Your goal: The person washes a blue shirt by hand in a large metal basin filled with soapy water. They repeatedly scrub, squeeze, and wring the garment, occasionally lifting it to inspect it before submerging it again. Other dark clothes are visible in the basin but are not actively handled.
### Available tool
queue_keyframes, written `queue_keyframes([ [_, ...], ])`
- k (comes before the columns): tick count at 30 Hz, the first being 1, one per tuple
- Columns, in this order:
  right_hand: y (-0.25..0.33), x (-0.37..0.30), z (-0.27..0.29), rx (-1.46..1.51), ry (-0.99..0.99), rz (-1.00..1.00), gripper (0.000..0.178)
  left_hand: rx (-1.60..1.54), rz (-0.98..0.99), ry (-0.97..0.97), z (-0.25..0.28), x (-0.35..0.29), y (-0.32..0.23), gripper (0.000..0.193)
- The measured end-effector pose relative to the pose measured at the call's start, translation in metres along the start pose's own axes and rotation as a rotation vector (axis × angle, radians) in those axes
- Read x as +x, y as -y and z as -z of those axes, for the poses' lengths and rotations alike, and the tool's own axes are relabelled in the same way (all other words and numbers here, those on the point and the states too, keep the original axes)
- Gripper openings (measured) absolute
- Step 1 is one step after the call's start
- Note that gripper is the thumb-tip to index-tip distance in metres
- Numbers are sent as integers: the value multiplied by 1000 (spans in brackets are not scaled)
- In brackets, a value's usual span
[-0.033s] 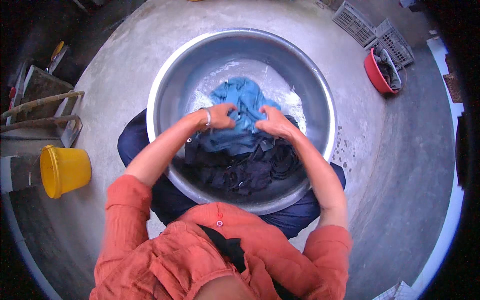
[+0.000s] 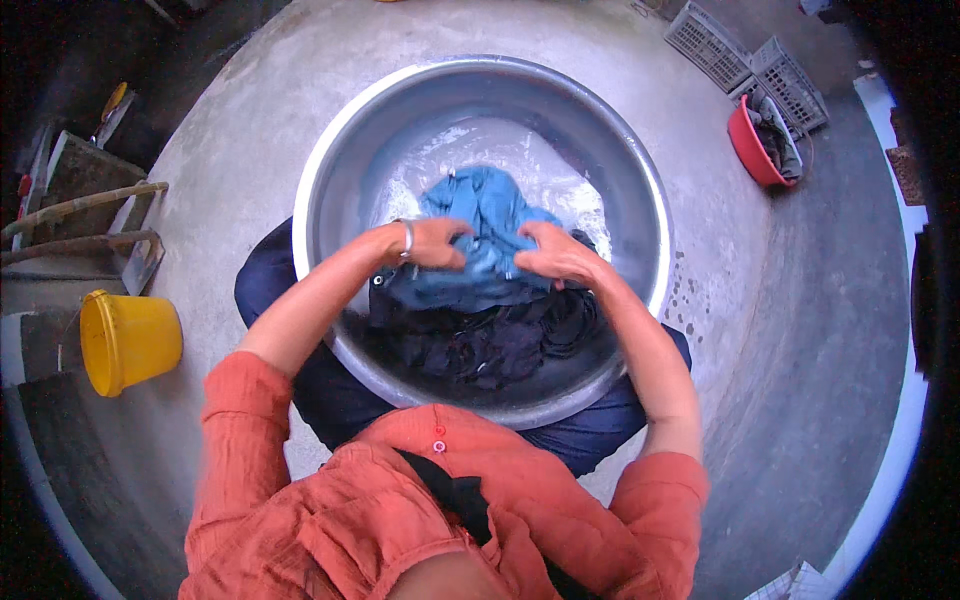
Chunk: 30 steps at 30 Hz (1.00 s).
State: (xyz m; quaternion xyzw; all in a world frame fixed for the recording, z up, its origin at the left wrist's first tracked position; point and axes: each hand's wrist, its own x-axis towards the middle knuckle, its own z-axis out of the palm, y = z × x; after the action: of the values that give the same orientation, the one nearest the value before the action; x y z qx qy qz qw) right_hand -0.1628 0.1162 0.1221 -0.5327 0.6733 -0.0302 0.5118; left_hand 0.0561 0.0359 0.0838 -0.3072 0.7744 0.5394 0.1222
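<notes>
So the fingers [image 2: 452, 259] are curling in against the blue cloth [image 2: 485, 200], left hand [image 2: 435, 243] on 1 side and right hand [image 2: 556, 256] on the other, with a fold showing between them. Honestly can't tell if either hand is actually clenching it, there's some blur. A bracelet [image 2: 407, 240] is circling the left wrist. The blue cloth is lying mid-basin, with dark cloth [image 2: 480, 352] bunching just below it, nearer the person. All of that is sitting inside a big round metal basin [image 2: 335, 160], and dark blue trouser legs [image 2: 264, 282] are showing on both sides. Further out, a yellow bucket [image 2: 140, 342] is standing left on the concrete floor [image 2: 235, 150], and a red tub [image 2: 752, 153] is sitting upper right beside 2 grey crates [image 2: 708, 46].
</notes>
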Motion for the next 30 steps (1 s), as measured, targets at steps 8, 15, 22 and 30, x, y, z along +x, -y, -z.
queue_keyframes([
  [8,-55,42,17,-408,-188,123,57,438,26,-238,9,36,20,48],
  [15,-62,80,-15,-308,-309,281,20,451,38,-354,-13,64,51,20],
  [22,-55,57,72,145,-728,307,17,-344,-132,-789,70,46,59,6],
  [30,-105,118,28,-300,-570,20,80,449,428,-807,8,78,73,66],
])
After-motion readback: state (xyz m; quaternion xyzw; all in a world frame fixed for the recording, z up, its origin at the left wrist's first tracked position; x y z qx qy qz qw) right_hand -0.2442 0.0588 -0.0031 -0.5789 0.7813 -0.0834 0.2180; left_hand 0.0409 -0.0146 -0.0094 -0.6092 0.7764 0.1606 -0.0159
